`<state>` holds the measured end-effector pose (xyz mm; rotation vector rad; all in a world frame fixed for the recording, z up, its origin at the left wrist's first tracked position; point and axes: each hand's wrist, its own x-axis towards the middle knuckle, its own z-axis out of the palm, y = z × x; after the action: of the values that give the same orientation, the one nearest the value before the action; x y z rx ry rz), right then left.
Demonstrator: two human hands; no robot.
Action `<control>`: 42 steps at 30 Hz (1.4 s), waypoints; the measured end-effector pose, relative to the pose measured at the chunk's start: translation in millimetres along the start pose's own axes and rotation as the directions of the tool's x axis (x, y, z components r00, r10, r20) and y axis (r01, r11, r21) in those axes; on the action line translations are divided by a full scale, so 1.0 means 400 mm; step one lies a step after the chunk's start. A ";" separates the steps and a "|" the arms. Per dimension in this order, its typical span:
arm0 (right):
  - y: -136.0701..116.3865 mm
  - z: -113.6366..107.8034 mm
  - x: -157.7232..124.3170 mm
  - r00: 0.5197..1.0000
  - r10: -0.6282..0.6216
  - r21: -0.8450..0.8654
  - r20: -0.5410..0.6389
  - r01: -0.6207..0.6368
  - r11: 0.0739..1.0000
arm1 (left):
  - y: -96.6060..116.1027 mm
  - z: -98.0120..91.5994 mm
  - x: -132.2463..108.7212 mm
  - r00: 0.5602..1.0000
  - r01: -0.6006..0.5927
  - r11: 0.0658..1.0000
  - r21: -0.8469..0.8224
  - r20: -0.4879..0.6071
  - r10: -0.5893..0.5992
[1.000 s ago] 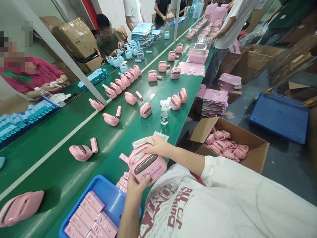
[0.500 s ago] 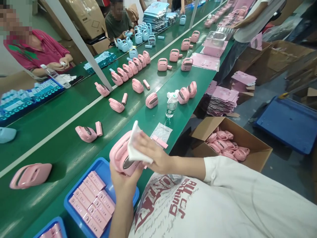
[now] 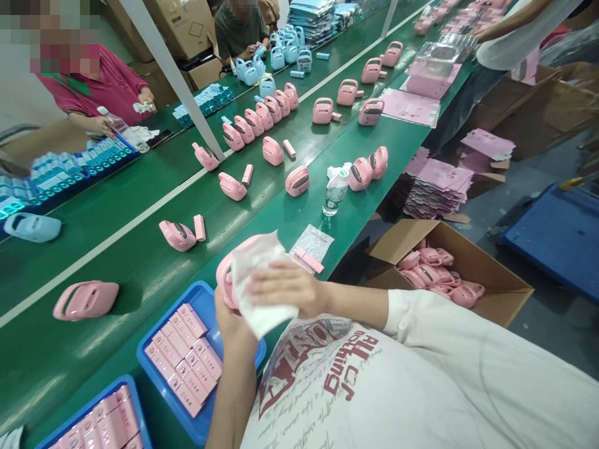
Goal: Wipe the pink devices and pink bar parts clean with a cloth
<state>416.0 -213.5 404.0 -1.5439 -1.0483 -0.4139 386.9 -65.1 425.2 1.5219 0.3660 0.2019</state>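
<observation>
My left hand (image 3: 236, 327) grips a pink plastic unit with a loop handle (image 3: 224, 277) from below, its fingers mostly hidden. A white cloth (image 3: 256, 254) lies over the unit's front, covering most of it. My right hand (image 3: 292, 288) presses the cloth against that face, fingers together. Just below the held unit, a blue tray (image 3: 199, 293) contains rows of small pink oblong pieces (image 3: 189, 365) with button-like marks. Beyond my right hand, another pink oblong piece (image 3: 309, 259) rests on a clear plastic bag (image 3: 319, 240).
Pink units (image 3: 178, 236) and blue units stand along the green conveyor (image 3: 154, 274). A water bottle (image 3: 335, 194) stands near the bench edge. To the right, a carton (image 3: 505, 287) holds more pink units. Co-workers sit across the line, and another person (image 3: 524, 40) stands farther along.
The cloth now spreads flatter and hides more of the unit's front. My right hand has swept across it. The camera view has shifted, bringing more of a second blue tray into sight.
</observation>
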 end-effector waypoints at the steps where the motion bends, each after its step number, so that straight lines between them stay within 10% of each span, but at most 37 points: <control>1: 0.004 -0.010 0.005 0.973 0.169 0.133 -0.157 -0.148 0.980 | 0.003 -0.001 -0.006 0.999 0.013 0.998 -0.054 0.030 -0.012; 3: 0.016 -0.035 0.022 0.717 0.578 0.477 -0.390 -0.379 0.793 | 0.012 -0.004 -0.022 0.993 0.063 0.980 -0.191 0.112 -0.042; 5: 0.026 -0.057 0.045 0.446 0.823 0.748 -0.352 -0.394 0.533 | 0.022 -0.007 -0.035 0.982 0.122 0.949 -0.290 0.175 -0.073; 6: 0.027 -0.065 0.057 0.395 0.878 0.822 -0.271 -0.380 0.424 | 0.024 -0.008 -0.040 0.977 0.141 0.943 -0.302 0.194 -0.084; 9: 0.015 -0.070 0.079 0.447 0.895 0.878 -0.016 -0.422 0.227 | 0.017 -0.016 -0.043 0.973 0.137 0.960 -0.243 0.217 -0.084; 12: -0.005 -0.070 0.074 0.527 0.834 0.771 0.164 -0.596 0.224 | -0.001 -0.036 -0.039 0.957 0.039 0.995 -0.088 0.289 -0.012; 19: -0.018 -0.062 0.060 0.739 0.601 0.109 0.303 -0.654 0.749 | -0.005 -0.072 -0.050 0.835 -0.385 0.809 0.445 0.541 0.100; 24: -0.032 -0.009 0.079 0.737 0.543 -0.443 0.402 -0.362 0.820 | -0.021 -0.051 -0.061 0.884 -0.422 0.636 0.646 0.450 0.129; 31: 0.059 -0.030 0.045 0.862 0.298 0.035 0.409 -0.341 0.939 | -0.022 -0.082 -0.084 0.894 -0.425 0.683 0.594 0.393 0.214; 36: 0.044 -0.017 0.048 0.936 0.174 0.019 0.307 -0.189 0.982 | -0.022 -0.105 -0.090 0.919 -0.349 0.778 0.523 0.353 0.175; 42: 0.006 -0.003 0.071 0.814 0.075 -0.024 0.576 -0.074 0.997 | -0.039 -0.099 -0.095 0.910 -0.392 0.719 0.573 0.355 0.214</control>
<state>433.4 -203.5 424.4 -1.7526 -1.4413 0.1337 335.9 -42.1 413.3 2.2628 -0.0626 0.1335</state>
